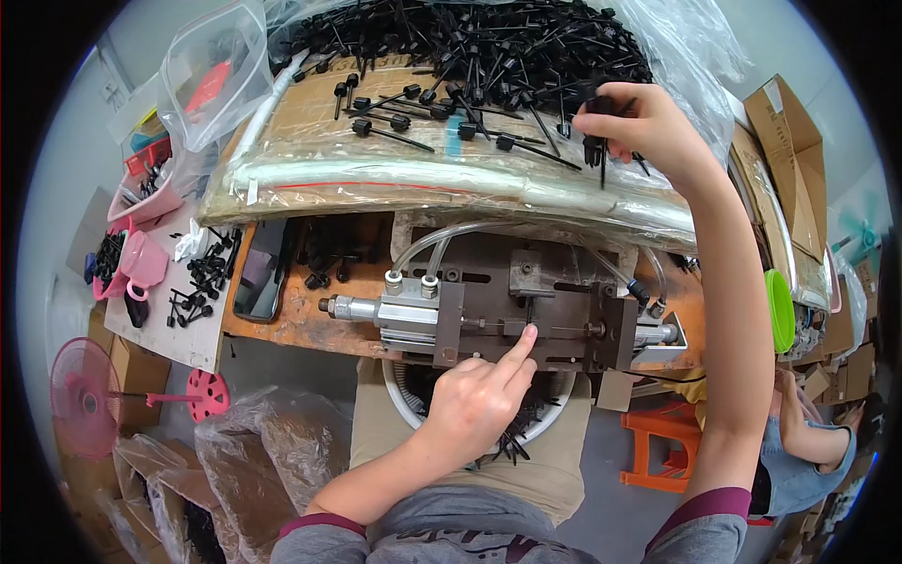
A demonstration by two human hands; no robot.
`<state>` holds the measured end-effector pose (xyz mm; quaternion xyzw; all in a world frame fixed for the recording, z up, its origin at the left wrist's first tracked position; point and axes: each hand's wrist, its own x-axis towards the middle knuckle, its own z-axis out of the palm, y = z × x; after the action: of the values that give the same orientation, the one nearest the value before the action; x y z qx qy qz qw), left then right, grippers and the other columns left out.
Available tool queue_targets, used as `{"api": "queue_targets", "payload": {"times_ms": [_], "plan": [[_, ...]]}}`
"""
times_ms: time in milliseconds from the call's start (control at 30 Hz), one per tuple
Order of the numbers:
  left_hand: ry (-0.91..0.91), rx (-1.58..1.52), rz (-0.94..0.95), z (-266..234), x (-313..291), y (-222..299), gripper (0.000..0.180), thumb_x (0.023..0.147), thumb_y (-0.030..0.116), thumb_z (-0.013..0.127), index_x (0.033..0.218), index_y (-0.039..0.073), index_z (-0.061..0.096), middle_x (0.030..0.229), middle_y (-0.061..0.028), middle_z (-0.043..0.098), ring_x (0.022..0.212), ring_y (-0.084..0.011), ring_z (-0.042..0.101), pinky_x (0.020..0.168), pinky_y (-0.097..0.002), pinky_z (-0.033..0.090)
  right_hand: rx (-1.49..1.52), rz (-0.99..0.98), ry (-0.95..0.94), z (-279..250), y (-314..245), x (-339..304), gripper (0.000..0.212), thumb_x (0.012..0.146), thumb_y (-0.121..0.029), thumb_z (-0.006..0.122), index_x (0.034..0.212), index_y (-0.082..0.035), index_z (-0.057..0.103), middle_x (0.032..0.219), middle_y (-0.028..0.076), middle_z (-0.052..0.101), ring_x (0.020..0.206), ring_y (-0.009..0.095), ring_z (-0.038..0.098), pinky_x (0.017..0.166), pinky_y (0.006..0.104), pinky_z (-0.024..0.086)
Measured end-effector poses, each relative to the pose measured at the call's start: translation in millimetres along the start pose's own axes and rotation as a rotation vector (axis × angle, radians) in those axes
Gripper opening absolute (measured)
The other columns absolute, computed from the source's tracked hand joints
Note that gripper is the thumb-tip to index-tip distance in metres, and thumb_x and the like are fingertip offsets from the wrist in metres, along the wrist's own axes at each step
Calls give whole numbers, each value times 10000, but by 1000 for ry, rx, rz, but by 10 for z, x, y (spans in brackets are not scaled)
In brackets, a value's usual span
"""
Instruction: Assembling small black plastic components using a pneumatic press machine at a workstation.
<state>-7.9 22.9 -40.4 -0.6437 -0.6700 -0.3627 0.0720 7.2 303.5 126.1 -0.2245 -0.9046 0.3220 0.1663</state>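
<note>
My left hand (474, 404) reaches over the front of a small pneumatic fixture (484, 315). Its index finger is stretched out, with the tip on a small dark block in the middle of the fixture; the other fingers are more bent, and I see nothing held in them. At the upper right, my right hand (648, 132) is closed on several black plastic parts with thin stems (596, 141), which hang down from the fingers. It is at the right edge of a large heap of similar parts (507, 56). How many it grips, I cannot tell.
The heap lies on a plastic-wrapped cardboard box (329, 174) behind the fixture. Clear air hoses (442, 233) arch over the fixture. A phone (260, 273) and loose parts lie to the left. On my lap, a white-rimmed container (399, 399) holds parts. Another person (803, 456) sits at right.
</note>
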Motion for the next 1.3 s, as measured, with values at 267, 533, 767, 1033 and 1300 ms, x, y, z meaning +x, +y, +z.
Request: {"api": "queue_targets", "payload": {"times_ms": [267,533,767,1033,1300], "plan": [[-75,-315,-43,-453,-13,127,344,714,266,848,953,60,710,1157,-107,709,605,-148,632,540,-252,487,749,78,116,262,-134,-880,246,883,-199,744,1003,-2,657,795,17,630,542,74,573,485,206,459],[213,-315,12,-532,184,88,382,690,24,822,1059,31,726,1088,-136,712,869,-248,697,713,-316,563,1168,377,-193,895,-76,-1690,156,916,-107,699,998,5,625,769,55,651,546,102,612,478,237,506],[114,-423,-6,-521,154,102,423,654,29,844,1063,37,733,1003,-98,711,819,-221,697,681,-297,567,977,310,-22,957,-99,-1925,149,880,-46,725,981,31,648,773,58,655,599,97,630,530,229,514],[7,-805,-308,-559,52,246,413,648,10,880,1030,-5,724,914,-122,723,774,-171,696,677,-283,573,-348,-763,355,1148,-5,-2082,301,677,-1,702,959,105,699,915,193,668,680,221,655,580,280,561],[19,-229,-123,-292,-19,153,351,672,26,815,1009,27,720,1151,-103,685,860,-230,676,735,-308,556,-62,-426,514,1136,150,-2166,287,721,150,744,980,50,670,971,183,714,791,272,707,652,311,567]]}}
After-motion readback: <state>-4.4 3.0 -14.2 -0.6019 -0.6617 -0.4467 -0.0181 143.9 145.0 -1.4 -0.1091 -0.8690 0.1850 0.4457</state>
